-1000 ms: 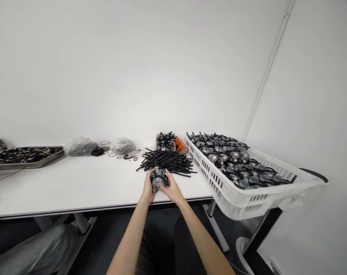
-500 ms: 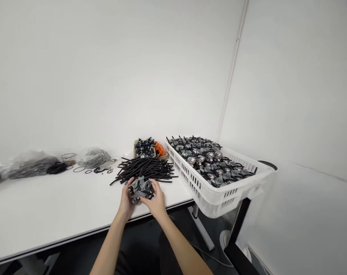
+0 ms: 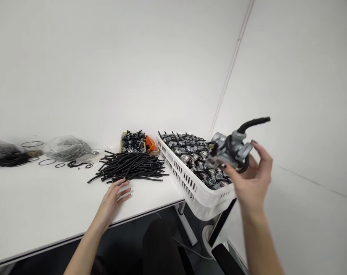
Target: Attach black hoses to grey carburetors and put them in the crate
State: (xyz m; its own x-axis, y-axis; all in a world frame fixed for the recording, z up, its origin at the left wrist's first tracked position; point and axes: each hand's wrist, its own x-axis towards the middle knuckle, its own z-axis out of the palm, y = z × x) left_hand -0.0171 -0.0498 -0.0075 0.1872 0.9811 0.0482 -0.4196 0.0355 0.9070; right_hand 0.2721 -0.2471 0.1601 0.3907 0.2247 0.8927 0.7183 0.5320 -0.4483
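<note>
My right hand [image 3: 255, 177] grips a grey metal carburetor [image 3: 230, 149] with a black rubber tube on top, held up over the right side of the white crate [image 3: 194, 194]. Inside that crate stand rows of similar carburetors [image 3: 187, 151]. My left hand [image 3: 116, 196] is over the table near its front, fingers apart and holding nothing. Just beyond its fingertips lies a heap of short black hoses [image 3: 133, 166].
Behind the hoses stands a tray of small black and grey fittings [image 3: 133, 141], beside an orange piece [image 3: 150, 143]. Clear plastic bags [image 3: 67, 148] and black rubber rings [image 3: 47, 162] lie along the wall on the white table [image 3: 47, 206].
Both hands were around the carburetor over the table's front edge. The left has let go and stays by the hoses; the right has carried the carburetor up and right to the crate.
</note>
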